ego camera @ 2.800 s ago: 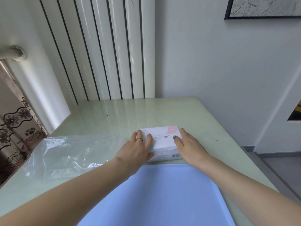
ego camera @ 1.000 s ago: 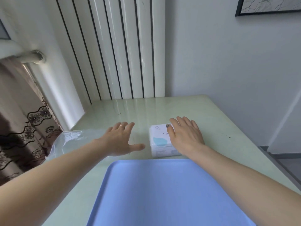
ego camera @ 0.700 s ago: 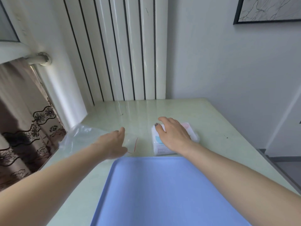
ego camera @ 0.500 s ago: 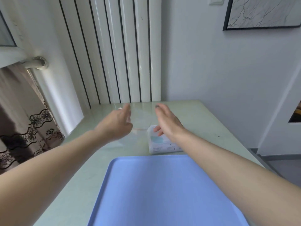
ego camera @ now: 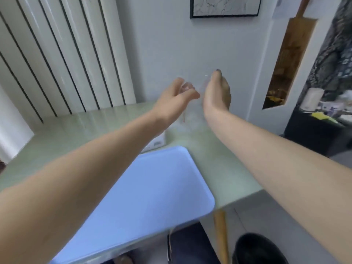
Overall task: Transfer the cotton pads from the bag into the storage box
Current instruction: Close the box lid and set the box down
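Both my hands are raised over the far edge of the surface [ego camera: 219,168], lifting a clear plastic bag [ego camera: 192,119] between them at about 12 o'clock in the view. My left hand [ego camera: 175,100] has its fingers [ego camera: 188,95] curled, pinching the bag's upper edge; my right hand [ego camera: 217,92] stands beside it at 1 o'clock, fingers also curled toward the film, though motion blur keeps me from telling just how firmly they hold. The bag is almost invisible against the wall, traced mainly by a thin red line near its mouth and a hazy sheen hanging down toward the surface.

The pack of cotton pads [ego camera: 155,142] lies on the surface at 11 o'clock from the blue tray [ego camera: 152,187], mostly hidden behind my left forearm; only a white corner shows. No storage box can be made out in this view.

I judge the step in hand to be managing the bag, with the pads yet to reach a box. To do it well I should keep both pinches on the rim so the thin film stays taut and does not fold over itself, move it slowly since it is light and clings, and keep it clear of the pack below.
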Demonstrator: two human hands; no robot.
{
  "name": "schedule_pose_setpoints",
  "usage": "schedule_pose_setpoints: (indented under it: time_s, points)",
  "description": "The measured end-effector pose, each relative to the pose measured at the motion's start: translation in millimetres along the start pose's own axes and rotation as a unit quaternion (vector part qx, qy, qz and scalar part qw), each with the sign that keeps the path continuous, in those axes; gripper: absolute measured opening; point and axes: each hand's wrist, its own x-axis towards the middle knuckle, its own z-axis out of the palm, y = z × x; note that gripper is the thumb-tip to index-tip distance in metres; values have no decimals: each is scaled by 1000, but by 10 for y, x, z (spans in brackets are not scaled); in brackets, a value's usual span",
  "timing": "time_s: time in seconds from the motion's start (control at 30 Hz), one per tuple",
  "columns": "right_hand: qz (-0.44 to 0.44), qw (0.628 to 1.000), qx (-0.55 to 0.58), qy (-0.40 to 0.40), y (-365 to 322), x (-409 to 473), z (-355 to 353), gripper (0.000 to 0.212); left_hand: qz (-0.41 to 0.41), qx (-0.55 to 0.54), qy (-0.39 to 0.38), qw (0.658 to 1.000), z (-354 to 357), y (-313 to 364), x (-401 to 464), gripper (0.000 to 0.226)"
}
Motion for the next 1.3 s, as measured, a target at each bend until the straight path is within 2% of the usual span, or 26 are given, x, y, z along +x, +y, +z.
schedule_pose_setpoints:
  time_s: [0.07, 0.13, 0.3, 0.4, 0.53, 0.6, 0.7, 0.8, 1.0, 1.13, 1.3]
  points:
    - [-55, 993, -76, 77, 106, 112, -411, 45, -68, -35, -71, 995, 444, 23, -8, 41]
    - [-81, 981, -132, 119, 264, 211, -848, 48, -127, -59, -154, 978, 893, 41, -61, 58]
    - [-36, 940, -250, 230, 895, 467, -1946, 52, -211, -89, -271, 935, 2117, -44, -302, 58]
    - [28, 933, -283, 223, 1435, 518, -2440, 58, -260, -114, -322, 903, 2684, -317, -545, 61]
    - [175, 931, -284, 149, 2390, 403, -2910, 63, -324, -118, -393, 852, 3262, -1006, -946, 92]
    - [237, 926, -264, 132, 2859, 295, -3032, 69, -366, -110, -407, 830, 3424, -1330, -1115, 98]
    - [299, 916, -238, 122, 3414, 124, -3130, 69, -411, -65, -402, 816, 3484, -1672, -1313, 83]
    - [338, 911, -209, 111, 3730, 16, -3118, 64, -445, -32, -410, 796, 3494, -1928, -1374, 79]
    - [387, 894, -204, 94, 4111, -141, -3044, 65, -489, 29, -401, 774, 3622, -2297, -1439, 88]
    - [432, 878, -190, 80, 4338, -270, -3083, 58, -486, 81, -415, 765, 3718, -2533, -1530, 99]
    - [465, 846, -244, 94, 4461, -373, -3262, 64, -485, 79, -442, 750, 3669, -2637, -1596, 89]
